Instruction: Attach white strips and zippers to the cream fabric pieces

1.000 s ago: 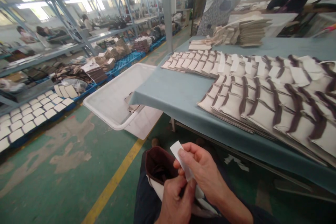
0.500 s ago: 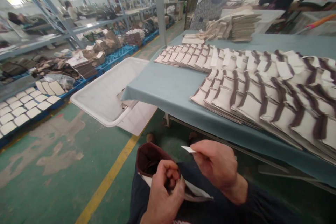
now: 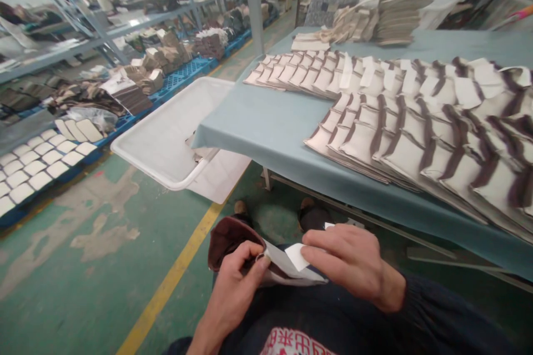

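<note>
Over my lap, my left hand (image 3: 241, 277) pinches the edge of a sewn fabric piece (image 3: 270, 259), cream outside with a dark brown open end (image 3: 229, 236) that gapes to the left like a pouch. Fingers stretched, my right hand (image 3: 353, 260) sits just right of it, with a small white slip (image 3: 296, 257) under the fingertips, over the cream side. Whether the slip lies flat against the cloth I cannot tell. Another white corner (image 3: 328, 226) shows above the right index finger. My right thumb is hidden.
Overlapping rows of cream and brown fabric pieces (image 3: 403, 144) cover much of the blue-covered table (image 3: 233, 122). A white plastic tub (image 3: 150, 147) stands at its left corner. Folded cloth stacks (image 3: 400, 16) lie at the back. Blue pallets (image 3: 169, 97) with goods line the left.
My right hand has brought the white slip down and left, over the cream side. The fabric piece has turned so that more of this side shows. The view has tilted down.
</note>
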The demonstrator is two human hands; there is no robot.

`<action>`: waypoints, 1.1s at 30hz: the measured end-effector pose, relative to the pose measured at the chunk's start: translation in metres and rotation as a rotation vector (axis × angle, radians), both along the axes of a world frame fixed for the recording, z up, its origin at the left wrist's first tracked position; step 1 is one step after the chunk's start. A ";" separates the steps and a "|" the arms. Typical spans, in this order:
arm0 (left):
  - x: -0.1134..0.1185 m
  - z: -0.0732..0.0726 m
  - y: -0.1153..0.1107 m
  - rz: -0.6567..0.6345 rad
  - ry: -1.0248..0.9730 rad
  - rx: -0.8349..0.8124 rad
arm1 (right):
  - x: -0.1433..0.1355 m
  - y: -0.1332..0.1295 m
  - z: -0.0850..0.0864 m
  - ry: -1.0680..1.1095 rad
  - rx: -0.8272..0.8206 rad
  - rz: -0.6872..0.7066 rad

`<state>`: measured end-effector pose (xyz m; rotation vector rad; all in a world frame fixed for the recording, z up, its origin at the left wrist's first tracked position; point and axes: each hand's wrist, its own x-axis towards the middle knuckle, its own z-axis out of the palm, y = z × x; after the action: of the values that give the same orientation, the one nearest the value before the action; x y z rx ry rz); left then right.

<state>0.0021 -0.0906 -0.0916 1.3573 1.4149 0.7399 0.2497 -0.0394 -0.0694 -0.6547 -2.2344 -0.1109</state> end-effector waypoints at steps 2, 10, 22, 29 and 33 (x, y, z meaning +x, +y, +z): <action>0.000 0.003 0.002 0.051 -0.060 -0.033 | -0.001 -0.003 -0.007 0.047 -0.052 0.002; 0.004 0.023 0.016 0.090 -0.238 -0.089 | -0.047 -0.022 0.007 0.620 -1.423 -0.114; 0.004 0.029 0.024 0.172 -0.415 -0.120 | -0.060 -0.008 0.025 0.518 -1.629 -0.118; 0.007 0.029 0.021 0.214 -0.466 -0.138 | -0.064 -0.011 0.026 0.462 -1.442 -0.260; 0.008 0.028 0.021 0.203 -0.479 -0.126 | -0.065 -0.016 0.027 0.356 -1.335 -0.298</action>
<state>0.0099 -0.0694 -0.0641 0.8701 1.1964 1.0132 0.1852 -0.0552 -0.0422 -1.5176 -1.6010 1.3278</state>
